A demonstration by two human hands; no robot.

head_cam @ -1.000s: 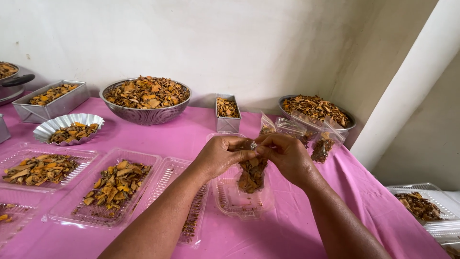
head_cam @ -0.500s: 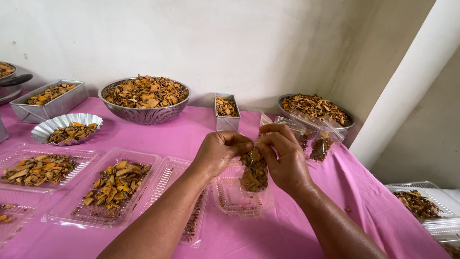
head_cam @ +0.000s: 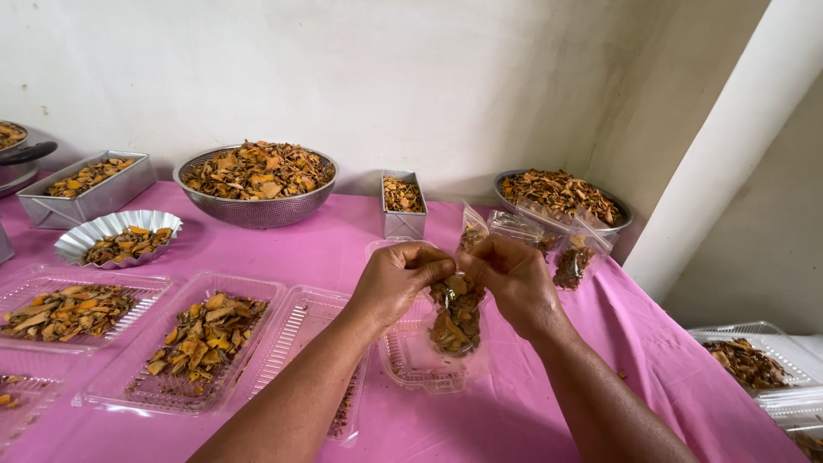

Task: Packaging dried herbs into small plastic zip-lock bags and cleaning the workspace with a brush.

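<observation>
My left hand (head_cam: 400, 279) and my right hand (head_cam: 510, 281) meet over the middle of the pink table (head_cam: 334, 249). Both pinch the top edge of a small clear plastic bag (head_cam: 456, 319) filled with dried orange-brown chips. The bag hangs upright between my fingers, just above an open clear plastic clamshell box (head_cam: 411, 364). My thumbs and forefingers press along the bag's mouth, which they hide.
Several filled small bags (head_cam: 573, 257) stand behind my hands by a round metal bowl (head_cam: 559, 193) of chips. A big colander (head_cam: 255, 182), a narrow tin (head_cam: 402, 204), a rectangular tin (head_cam: 84, 184), a fluted dish (head_cam: 118, 237) and clear trays (head_cam: 184, 343) hold more chips. A crate (head_cam: 754, 356) sits right.
My hands have dropped slightly and drawn closer together on the bag's top edge. The bag hangs lower over the clamshell box.
</observation>
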